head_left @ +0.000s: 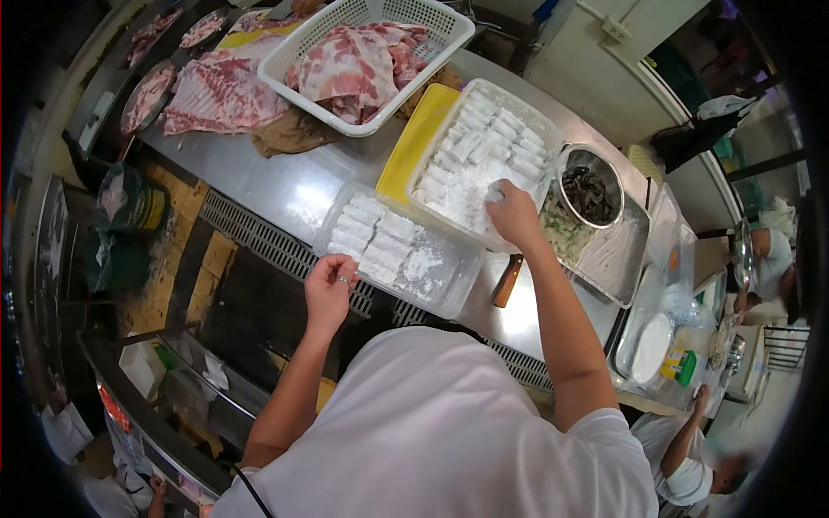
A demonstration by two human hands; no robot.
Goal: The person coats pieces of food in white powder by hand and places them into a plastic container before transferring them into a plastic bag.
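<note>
Two clear plastic tubs stand on a steel counter point(285, 186). The near tub point(449, 285) holds rows of white floured rolls point(376, 233) and loose flour. The far tub point(544, 121) holds more rolls point(492, 129) and flour. My right hand point(514, 214) reaches into the far tub and closes on a floured roll point(494, 193). My left hand point(330, 289), a ring on one finger, hovers by the near tub's front corner with pinched fingers; nothing shows in it.
A white basket point(449, 26) of raw pork and rib slabs point(220, 91) lie at the back left. A yellow board point(414, 138), a steel bowl point(589, 186) in a tray point(635, 250) and a knife handle point(508, 281) sit nearby. Other people work at lower left point(65, 432) and lower right point(691, 457).
</note>
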